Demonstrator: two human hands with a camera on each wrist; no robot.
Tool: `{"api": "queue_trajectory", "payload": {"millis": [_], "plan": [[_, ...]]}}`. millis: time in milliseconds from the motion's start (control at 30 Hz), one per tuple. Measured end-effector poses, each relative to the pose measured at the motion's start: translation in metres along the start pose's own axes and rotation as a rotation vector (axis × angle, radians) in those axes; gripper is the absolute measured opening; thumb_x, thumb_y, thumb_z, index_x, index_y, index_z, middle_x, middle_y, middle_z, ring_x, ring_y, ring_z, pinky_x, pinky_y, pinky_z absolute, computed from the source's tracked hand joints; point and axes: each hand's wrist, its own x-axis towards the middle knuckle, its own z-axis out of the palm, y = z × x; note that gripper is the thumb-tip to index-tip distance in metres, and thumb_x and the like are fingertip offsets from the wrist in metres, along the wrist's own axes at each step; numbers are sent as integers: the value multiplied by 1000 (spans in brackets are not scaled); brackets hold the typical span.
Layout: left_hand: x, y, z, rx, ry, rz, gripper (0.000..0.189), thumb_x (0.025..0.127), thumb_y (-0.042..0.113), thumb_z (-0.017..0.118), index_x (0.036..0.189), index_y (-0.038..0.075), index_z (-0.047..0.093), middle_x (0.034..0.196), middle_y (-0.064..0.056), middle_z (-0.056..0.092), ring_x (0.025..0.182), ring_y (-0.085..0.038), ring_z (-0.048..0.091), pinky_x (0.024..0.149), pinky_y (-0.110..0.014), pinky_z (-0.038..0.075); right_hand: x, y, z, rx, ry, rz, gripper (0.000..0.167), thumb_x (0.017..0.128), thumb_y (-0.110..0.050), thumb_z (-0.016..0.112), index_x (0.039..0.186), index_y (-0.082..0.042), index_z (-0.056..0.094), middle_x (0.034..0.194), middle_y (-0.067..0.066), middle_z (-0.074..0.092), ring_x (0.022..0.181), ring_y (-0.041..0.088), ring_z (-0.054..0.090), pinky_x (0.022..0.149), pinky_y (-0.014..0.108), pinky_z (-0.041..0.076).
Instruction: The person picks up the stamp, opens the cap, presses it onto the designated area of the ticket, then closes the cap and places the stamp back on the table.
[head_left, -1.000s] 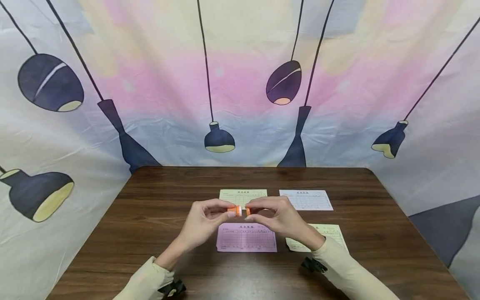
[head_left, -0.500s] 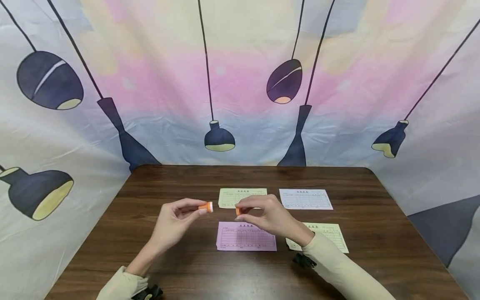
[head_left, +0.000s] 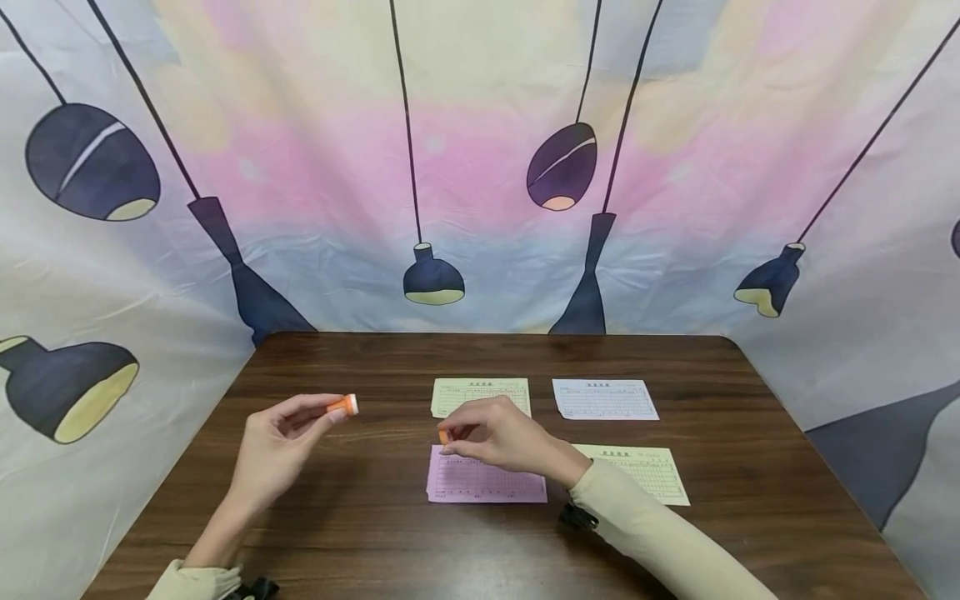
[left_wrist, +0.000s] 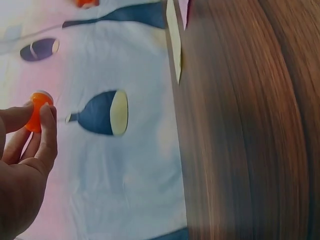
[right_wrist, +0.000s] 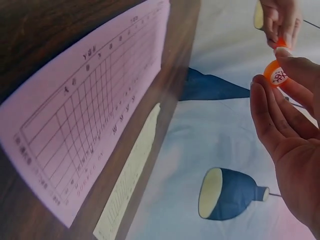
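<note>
Lying on the dark wood-grain counter (head_left: 337,542): four printed slips, two rows. Far row, a pale green slip (head_left: 467,392) and a white slip (head_left: 606,402); near row, a pink slip (head_left: 486,488) and a yellow-green slip (head_left: 648,475). Right hand (head_left: 498,433) and its cream sleeve (head_left: 652,529) cut across, covering part of every slip but the white one. Lamp-printed fabric backdrop (head_left: 495,175) behind.

Orange stamp (head_left: 343,406): up off the counter, left of the slips, pinched between thumb and fingers of the left hand (head_left: 270,457). Short, glossy cylinder; white end turned toward the right hand. Orange cap (right_wrist: 276,74): pinched in the right hand's fingers, well apart from the stamp; round, white face with a red mark.

Hard to make out: parts of the stamp's body, covered by fingers; the red mark, blurred; slip print, too small to read from the head view. Left sleeve (head_left: 191,582) runs off the lower edge; an orange patch (left_wrist: 86,2) is cut off atop the left wrist view.
</note>
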Motion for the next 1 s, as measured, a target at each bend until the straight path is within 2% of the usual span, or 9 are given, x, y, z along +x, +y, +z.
{"api": "queue_trajectory", "payload": {"millis": [133, 267, 467, 667, 900, 1000], "plan": [[-3, -1, -12, 43, 51, -32, 24, 95, 0, 75, 118, -7, 74, 102, 16, 81, 94, 0, 77, 78, -18, 61, 11, 0, 7, -23, -70, 18, 22, 96, -14, 79, 117, -7, 78, 102, 2, 79, 90, 1, 71, 78, 12, 58], [-6, -2, -18, 49, 81, -56, 25, 95, -1, 75, 119, -7, 73, 102, 16, 80, 94, 2, 76, 78, -16, 60, 22, 1, 15, -56, -131, 45, 21, 97, -17, 78, 115, -7, 79, 99, 0, 76, 88, -1, 68, 78, 7, 54], [-10, -7, -23, 4, 118, -87, 29, 92, -2, 78, 119, -10, 72, 102, 16, 80, 94, 3, 76, 78, -15, 60, 39, 6, 25, -106, -195, 81, 17, 99, -13, 75, 113, -5, 80, 100, 2, 77, 87, -1, 68, 78, 6, 53], [-9, -8, -26, -6, 142, -100, 28, 94, 0, 76, 120, -10, 72, 101, 16, 80, 91, 2, 77, 77, -15, 59, 56, 14, 35, -192, -246, 100, 11, 100, -18, 74, 107, -13, 80, 96, -4, 76, 82, -6, 61, 73, 5, 48], [-9, -9, -28, -78, 178, -98, 28, 93, -2, 77, 118, -13, 71, 98, 12, 82, 89, -1, 78, 77, -14, 59, 72, 23, 54, -196, -323, 149, 17, 101, -21, 73, 113, -13, 81, 103, -6, 78, 83, -8, 64, 75, 6, 50], [-10, -9, -30, -104, 173, -90, 28, 93, -3, 76, 118, -14, 70, 97, 11, 82, 90, -2, 79, 78, -15, 59, 81, 22, 62, -196, -353, 163, 14, 101, -21, 73, 109, -14, 81, 101, -7, 77, 81, -7, 63, 73, 7, 49]]}}
